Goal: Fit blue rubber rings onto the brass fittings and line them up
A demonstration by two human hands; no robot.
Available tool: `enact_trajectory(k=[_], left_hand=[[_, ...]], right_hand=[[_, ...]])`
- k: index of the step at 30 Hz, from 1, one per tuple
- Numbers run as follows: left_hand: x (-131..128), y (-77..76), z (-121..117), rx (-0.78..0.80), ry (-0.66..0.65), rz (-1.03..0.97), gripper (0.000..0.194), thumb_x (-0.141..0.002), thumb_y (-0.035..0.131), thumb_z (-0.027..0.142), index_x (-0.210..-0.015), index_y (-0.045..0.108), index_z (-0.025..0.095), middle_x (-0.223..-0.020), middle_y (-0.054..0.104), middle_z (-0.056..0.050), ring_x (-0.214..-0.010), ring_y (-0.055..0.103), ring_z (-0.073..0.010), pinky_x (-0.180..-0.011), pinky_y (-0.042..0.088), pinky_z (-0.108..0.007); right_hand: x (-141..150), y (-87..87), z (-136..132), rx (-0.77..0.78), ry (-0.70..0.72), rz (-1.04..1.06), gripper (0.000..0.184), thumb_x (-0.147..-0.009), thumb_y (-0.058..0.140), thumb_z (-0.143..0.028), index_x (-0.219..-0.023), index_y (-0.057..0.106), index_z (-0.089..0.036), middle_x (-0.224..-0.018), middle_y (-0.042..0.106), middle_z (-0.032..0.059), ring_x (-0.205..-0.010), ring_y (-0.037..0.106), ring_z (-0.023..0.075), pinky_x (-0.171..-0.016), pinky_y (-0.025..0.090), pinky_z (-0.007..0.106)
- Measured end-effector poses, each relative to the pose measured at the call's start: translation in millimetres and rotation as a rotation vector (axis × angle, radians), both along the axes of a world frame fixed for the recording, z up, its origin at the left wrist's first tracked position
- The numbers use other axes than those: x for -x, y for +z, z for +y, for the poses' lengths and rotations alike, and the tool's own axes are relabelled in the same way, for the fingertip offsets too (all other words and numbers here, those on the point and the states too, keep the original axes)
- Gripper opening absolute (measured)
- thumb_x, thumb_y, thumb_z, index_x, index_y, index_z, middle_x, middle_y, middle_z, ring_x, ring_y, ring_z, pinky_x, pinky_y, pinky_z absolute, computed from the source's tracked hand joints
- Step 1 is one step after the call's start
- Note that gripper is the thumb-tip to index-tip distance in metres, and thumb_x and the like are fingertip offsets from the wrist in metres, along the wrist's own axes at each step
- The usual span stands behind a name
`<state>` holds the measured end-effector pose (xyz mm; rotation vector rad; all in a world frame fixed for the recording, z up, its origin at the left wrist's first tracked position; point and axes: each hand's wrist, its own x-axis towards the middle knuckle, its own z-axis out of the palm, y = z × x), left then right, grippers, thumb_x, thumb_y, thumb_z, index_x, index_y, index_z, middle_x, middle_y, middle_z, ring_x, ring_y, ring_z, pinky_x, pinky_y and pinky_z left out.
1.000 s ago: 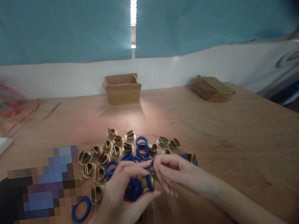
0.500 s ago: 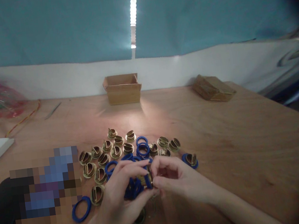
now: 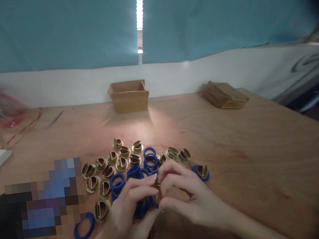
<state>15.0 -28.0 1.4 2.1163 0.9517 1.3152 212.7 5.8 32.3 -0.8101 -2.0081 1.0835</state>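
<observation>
A brass fitting [image 3: 158, 195] is pinched between the fingertips of my two hands. My left hand [image 3: 130, 212] grips it from the left, thumb below and fingers above. On the right side my right hand [image 3: 189, 195] closes its thumb and fingers against the same piece. Most of the fitting is hidden by the fingers, and I cannot tell whether a blue ring is on it. Several loose blue rings [image 3: 117, 181] lie just behind and under the hands. One brass fitting set in a blue ring [image 3: 202, 171] sits right of my right hand.
Several brass fittings [image 3: 105, 189] stand on the wooden table [image 3: 257, 185] beyond and left of my hands. Another blue ring [image 3: 84, 226] lies at the front left, near a black object [image 3: 0, 224]. An open cardboard box [image 3: 130, 103] and a crumpled brown package [image 3: 226, 95] are at the back.
My right fingers have shifted up and around the fitting, covering more of it. The blue ring seen at the fitting earlier is now largely hidden. The whole view has shifted slightly.
</observation>
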Motion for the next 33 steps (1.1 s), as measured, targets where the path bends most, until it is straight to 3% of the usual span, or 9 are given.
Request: enact_trajectory(k=[10,18,23,28,33], left_hand=[[-2.1,-2.4,0.6,-0.262,-0.077,-0.130,0.051,-0.077,0.060,-0.013,-0.120,0.050,0.013,-0.122,0.056,-0.011,-0.122,0.059,-0.0222,-0.107,0.052,-0.033],[2.7,-6.2,-2.1,-0.322,-0.119,-0.126,0.038,-0.093,0.053,0.002,-0.128,0.051,0.018,-0.121,0.062,-0.011,-0.126,0.058,-0.0243,-0.108,0.052,-0.043],[7.3,-12.9,-8.9,-0.140,-0.190,-0.199,0.045,-0.098,0.050,0.012,-0.138,0.047,0.031,-0.136,0.060,-0.010,-0.128,0.057,-0.0259,-0.106,0.053,-0.046],[11.3,-19.9,-13.3,0.054,-0.267,-0.278,0.037,-0.103,0.041,0.022,-0.138,0.051,0.025,-0.139,0.061,-0.009,-0.132,0.053,-0.0215,-0.110,0.047,-0.039],[15.5,-22.3,-15.9,0.118,-0.330,-0.252,0.039,-0.104,0.035,0.024,-0.141,0.048,0.023,-0.140,0.059,-0.010,-0.137,0.047,-0.0208,-0.114,0.042,-0.039]], right_hand=[[4.0,-1.8,-11.5,-0.317,-0.020,0.028,0.008,-0.087,0.062,-0.008,-0.085,0.060,-0.016,-0.093,0.052,0.0044,-0.085,0.056,0.0152,-0.073,0.051,0.026],[4.6,-3.7,-14.7,-0.385,0.009,0.008,0.010,-0.086,0.060,-0.003,-0.085,0.060,-0.013,-0.091,0.053,0.0066,-0.085,0.055,0.0162,-0.073,0.051,0.027],[6.8,-8.9,-16.5,-0.416,0.031,-0.010,0.012,-0.086,0.056,-0.001,-0.083,0.059,-0.013,-0.083,0.050,0.0051,-0.084,0.053,0.0177,-0.074,0.050,0.031],[6.7,-10.1,-17.4,-0.416,0.041,-0.028,0.013,-0.088,0.055,-0.004,-0.081,0.058,-0.014,-0.079,0.049,0.0038,-0.079,0.050,0.0172,-0.072,0.048,0.032],[6.2,-8.4,-16.9,-0.438,0.053,-0.036,0.014,-0.089,0.053,-0.004,-0.080,0.058,-0.014,-0.078,0.049,0.0035,-0.078,0.049,0.0168,-0.070,0.047,0.032]])
